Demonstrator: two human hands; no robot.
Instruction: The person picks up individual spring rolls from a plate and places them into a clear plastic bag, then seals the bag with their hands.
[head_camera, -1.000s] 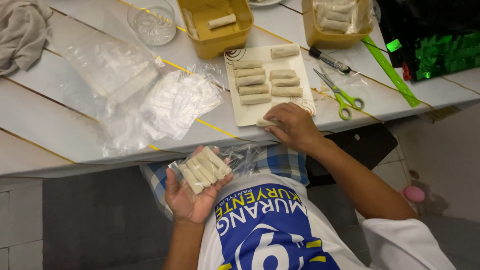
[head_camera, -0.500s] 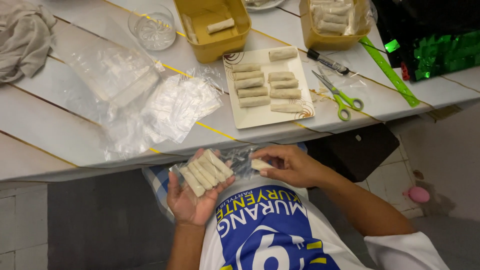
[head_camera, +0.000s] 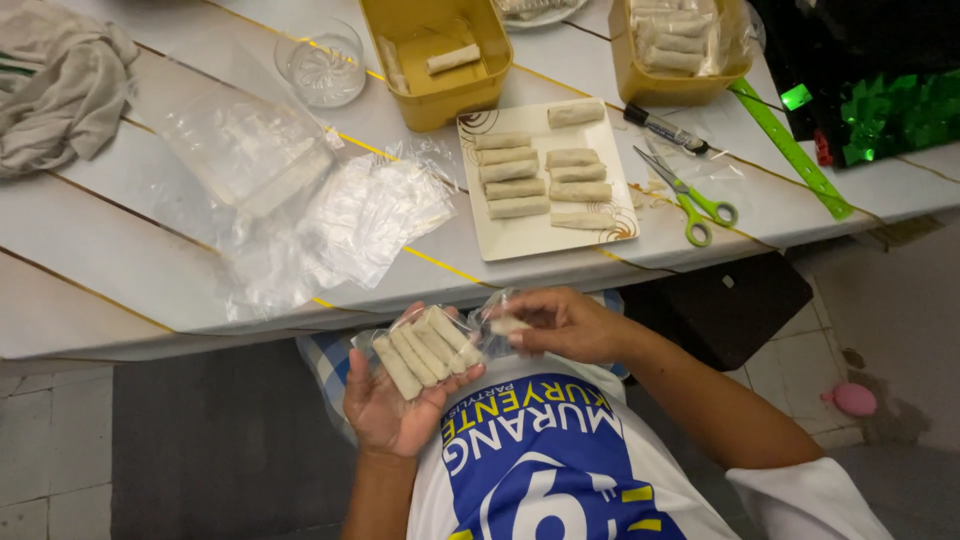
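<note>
In the lower middle of the frame the left hand (head_camera: 395, 405) lies palm up with the fingers curled under a small clear bag (head_camera: 430, 345), so the pale rolls (head_camera: 425, 350) inside rest side by side and the mouth of the bag faces right, where the right hand (head_camera: 565, 325) pinches one more roll (head_camera: 508, 325) between fingertips and thumb just at that opening. Farther up, at the centre, the white square plate (head_camera: 530, 238) keeps its rolls in neat rows near the table edge, probably for easy reach, with loose plastic bags (head_camera: 370, 215) to its left and green scissors (head_camera: 690, 200) to its right. At the top of the frame stand two yellow tubs (head_camera: 440, 95).
</note>
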